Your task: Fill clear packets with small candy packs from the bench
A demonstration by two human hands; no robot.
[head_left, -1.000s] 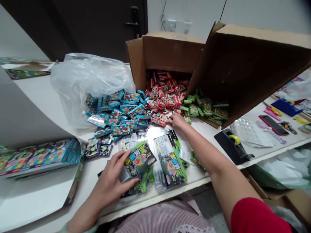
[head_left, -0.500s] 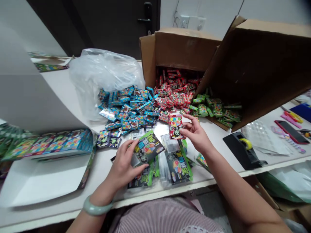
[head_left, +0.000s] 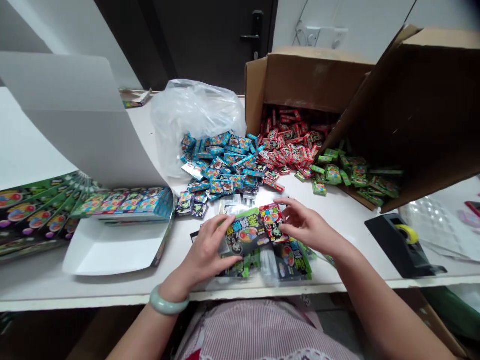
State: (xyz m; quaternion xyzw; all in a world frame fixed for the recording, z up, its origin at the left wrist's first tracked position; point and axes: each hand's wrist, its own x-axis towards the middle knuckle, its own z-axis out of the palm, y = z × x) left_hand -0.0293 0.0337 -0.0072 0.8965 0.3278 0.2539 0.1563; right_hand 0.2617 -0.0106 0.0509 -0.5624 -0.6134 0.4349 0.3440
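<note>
Left grip: my left hand is closed on the green-and-black bag at its left edge, thumb below and fingers on top, holding it just above the bench.
Right grip: my right hand has its fingertips drawn narrow on the red packet, which touches the bag's right edge at the near middle of the bench.
Step in hand: as I judge it, the packet is being matched to the bag. I cannot tell whether the bag's mouth is open.
Doing it well: I would hold the bag flat and taut with the left, pinch the packet only at its far-right corner so its leading edge stays free, and line the two edges up square. A skewed entry would likely crease the film.
Underneath: a stack of bags lies directly below both hands, so a slack grip could pick up two at once.
Far side: blue packets, red packets and green packets spill out in heaps, the red ones from a cardboard box.
Left: display cartons lie under a raised white flap.
Right: a tape dispenser stands apart from my forearm.
In the way: little — the loose packets just beyond the bag crowd the far edge.
</note>
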